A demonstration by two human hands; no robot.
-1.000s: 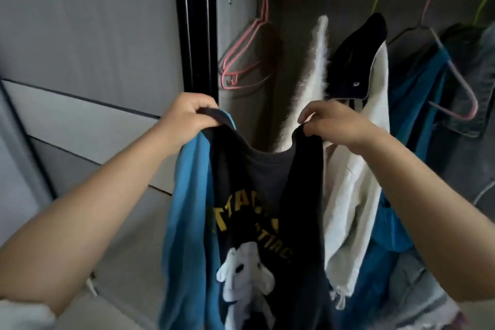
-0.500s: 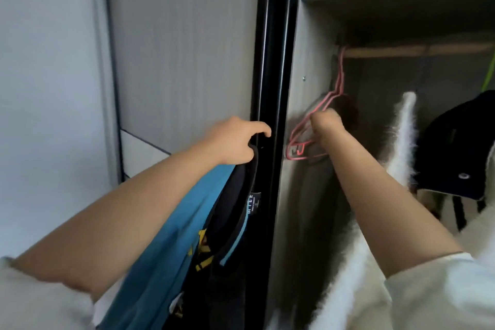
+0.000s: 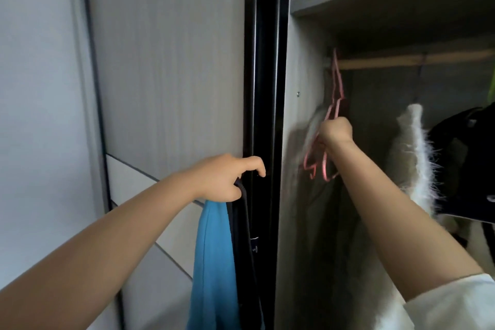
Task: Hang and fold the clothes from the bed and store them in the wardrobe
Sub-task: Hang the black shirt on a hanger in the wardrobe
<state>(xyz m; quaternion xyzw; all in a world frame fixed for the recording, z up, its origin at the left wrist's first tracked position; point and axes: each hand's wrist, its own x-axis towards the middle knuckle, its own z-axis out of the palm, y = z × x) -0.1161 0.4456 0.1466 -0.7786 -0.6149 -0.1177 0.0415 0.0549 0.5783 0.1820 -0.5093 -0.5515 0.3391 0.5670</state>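
Pink hangers [image 3: 325, 147] hang from the rail [image 3: 401, 59], gripped by right hand [image 3: 334, 130]; left hand [image 3: 227, 178] pinches the shirt [image 3: 211, 262] lower left.

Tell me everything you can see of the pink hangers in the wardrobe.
The pink hangers look like thin coated wire, a small bunch of empty ones; their number is unclear. Their hooks sit at the left end of the wooden rail, by the wardrobe's side wall. They hang tilted, lower ends toward the camera. The right hand grips them about midway, fingers curled round the wire.
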